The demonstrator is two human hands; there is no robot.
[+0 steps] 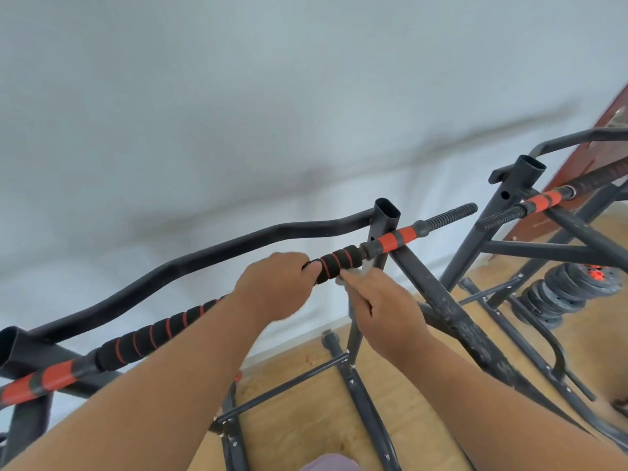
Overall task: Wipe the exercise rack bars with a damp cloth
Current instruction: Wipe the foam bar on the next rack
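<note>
Two hands (pixel 277 287) (pixel 382 309) on unlabelled barbell (pixel 339 260).

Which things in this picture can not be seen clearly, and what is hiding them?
- Cloth: head view shows only a pale scrap at the right hand; the fingers hide the rest.
- Left hand: its fingertips curl behind the foam-grip bar, out of sight.
- Bar's left end: cut off by the frame edge.
- Weight plates: markings too small to read.
- Wall: blurred.
</note>
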